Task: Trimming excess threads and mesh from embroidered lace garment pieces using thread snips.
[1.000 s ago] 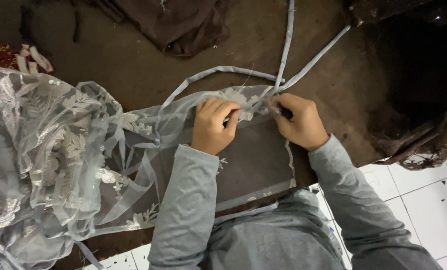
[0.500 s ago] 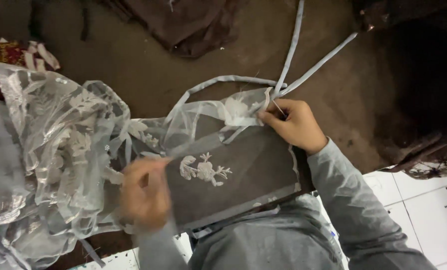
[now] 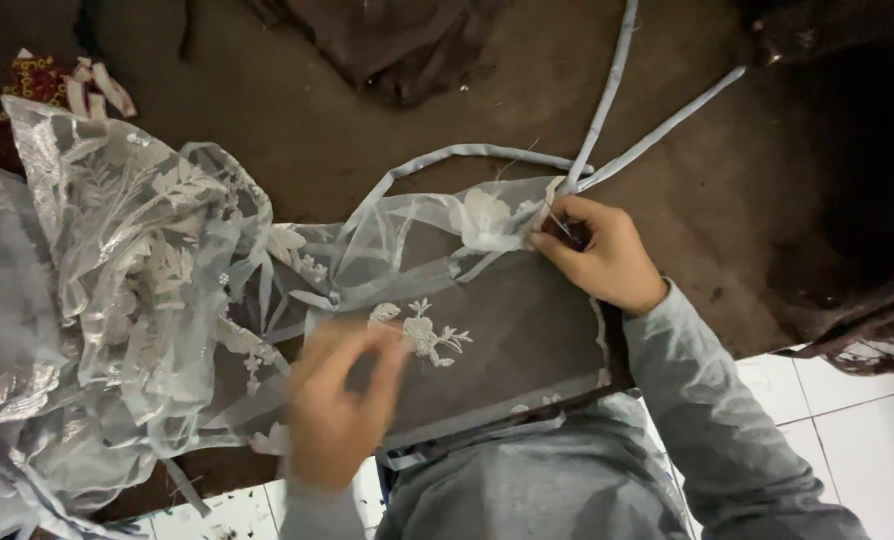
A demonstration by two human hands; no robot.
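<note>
Pinching the top edge of the sheer embroidered fabric, the right hand has its fingers closed on the cloth close to where 2 pale blue straps run away across the dark mat. Whether something thin also sits between those fingertips I cannot tell. The left hand is blurred; it lies over the flat part of the fabric, fingers loosely spread and partly curled, holding nothing that I can make out, just below the white embroidered flower. That flat part is stretched over a dark board in front of the person's grey top, while the rest of the fabric bunches up in a translucent heap at the left. A dark cloth lies at the top, patterned scraps at the upper left, and white tiled floor shows at the lower right.
</note>
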